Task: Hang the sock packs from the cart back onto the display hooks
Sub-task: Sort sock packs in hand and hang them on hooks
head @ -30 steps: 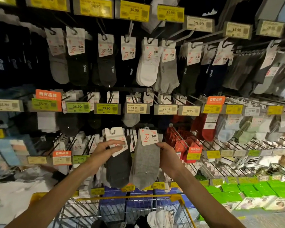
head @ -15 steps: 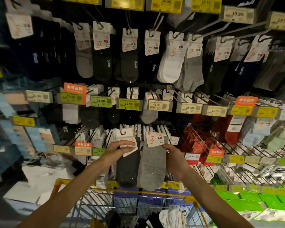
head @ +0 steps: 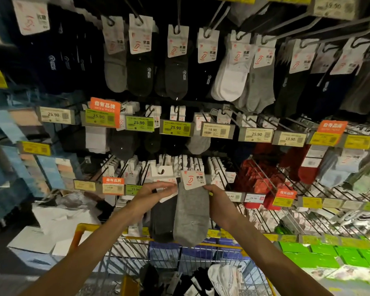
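Rows of metal display hooks stood before us in dim light. Our left hand pinched the white card of a dark grey sock pack. Our right hand pinched the card edge of a light grey sock pack. Both packs were above the yellow-rimmed wire cart.

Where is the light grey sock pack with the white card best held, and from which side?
Pinch the light grey sock pack by its flat white card, at the lower right corner, coming from the right: the sock hangs limp, and the card's top should likely stay free for hanging.
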Available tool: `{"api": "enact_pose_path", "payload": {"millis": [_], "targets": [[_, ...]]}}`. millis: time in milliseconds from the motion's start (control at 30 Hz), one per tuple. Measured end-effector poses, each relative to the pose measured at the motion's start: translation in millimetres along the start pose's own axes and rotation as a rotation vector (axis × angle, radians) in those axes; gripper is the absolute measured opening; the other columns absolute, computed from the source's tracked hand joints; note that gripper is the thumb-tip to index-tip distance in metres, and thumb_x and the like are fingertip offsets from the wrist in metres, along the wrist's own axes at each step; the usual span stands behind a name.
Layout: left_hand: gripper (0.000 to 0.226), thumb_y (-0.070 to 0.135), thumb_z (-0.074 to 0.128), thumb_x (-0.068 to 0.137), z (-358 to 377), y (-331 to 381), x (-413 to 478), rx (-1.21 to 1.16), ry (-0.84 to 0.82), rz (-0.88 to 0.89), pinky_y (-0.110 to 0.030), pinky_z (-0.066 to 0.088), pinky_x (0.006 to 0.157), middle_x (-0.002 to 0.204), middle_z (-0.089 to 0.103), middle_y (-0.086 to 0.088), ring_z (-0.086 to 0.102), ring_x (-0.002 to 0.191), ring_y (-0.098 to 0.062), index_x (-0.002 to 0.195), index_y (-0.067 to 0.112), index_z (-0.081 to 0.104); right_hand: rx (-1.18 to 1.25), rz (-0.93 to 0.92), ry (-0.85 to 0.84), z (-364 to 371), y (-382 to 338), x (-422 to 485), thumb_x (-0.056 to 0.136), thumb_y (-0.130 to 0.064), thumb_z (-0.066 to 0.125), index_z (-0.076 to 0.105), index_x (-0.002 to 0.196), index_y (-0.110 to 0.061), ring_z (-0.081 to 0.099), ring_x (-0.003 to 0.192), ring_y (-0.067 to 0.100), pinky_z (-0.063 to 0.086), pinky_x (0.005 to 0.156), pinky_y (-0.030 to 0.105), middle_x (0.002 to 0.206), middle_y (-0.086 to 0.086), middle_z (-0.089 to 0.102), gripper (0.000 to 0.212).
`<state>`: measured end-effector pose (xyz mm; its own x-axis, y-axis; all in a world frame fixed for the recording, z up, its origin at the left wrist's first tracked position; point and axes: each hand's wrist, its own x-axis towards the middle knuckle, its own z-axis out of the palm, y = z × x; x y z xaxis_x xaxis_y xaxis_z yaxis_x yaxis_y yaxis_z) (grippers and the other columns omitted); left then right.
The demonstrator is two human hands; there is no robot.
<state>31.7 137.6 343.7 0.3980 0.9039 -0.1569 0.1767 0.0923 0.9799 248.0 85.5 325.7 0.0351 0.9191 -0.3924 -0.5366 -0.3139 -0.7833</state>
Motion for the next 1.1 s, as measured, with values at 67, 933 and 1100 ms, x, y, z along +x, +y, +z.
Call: {"api": "enact_pose_path", "payload": {"millis": [67, 933, 1100], "targets": [[0.03, 0.037, 0.075, 0.084, 2, -2, 2, 0.015, -0.007, -0.008, -0.029, 0.041, 0.108, 0.122, 0.068, 0.012, 0.054, 0.12, -0.005, 0.111, 0.026, 0.076, 0.007, 0.0, -0.008, 1, 2, 0, 0.095, -0.025, 0.05, 0.064, 0.12, -0.011, 0.067, 0.103, 0.027, 0.051, 0.091, 0.041, 0.109, 0.011, 0.072, 0.032], [0.017, 0.013, 0.084, 0.079, 76, 48, 88, -0.189, 0.171, 0.111, -0.004, 0.048, 0.061, 0.077, 0.074, 0.019, 0.068, 0.074, 0.007, 0.094, 0.01, 0.076, -0.004, -0.425, 0.101, 1, -78, 21, 0.089, -0.014, 0.07, 0.066, 0.116, -0.009, 0.072, 0.094, 0.025, 0.059, 0.069, 0.034, 0.108, 0.012, 0.074, 0.028], [0.026, 0.016, 0.086, 0.076, 74, 43, 104, -0.16, 0.166, 0.126, -0.013, 0.053, 0.073, 0.098, 0.076, 0.0, 0.07, 0.093, -0.01, 0.097, 0.004, 0.078, 0.005, -0.467, 0.09, -4, -79, 29, 0.09, -0.014, 0.067, 0.063, 0.12, -0.008, 0.072, 0.094, 0.025, 0.059, 0.069, 0.034, 0.111, 0.014, 0.072, 0.031]]}}
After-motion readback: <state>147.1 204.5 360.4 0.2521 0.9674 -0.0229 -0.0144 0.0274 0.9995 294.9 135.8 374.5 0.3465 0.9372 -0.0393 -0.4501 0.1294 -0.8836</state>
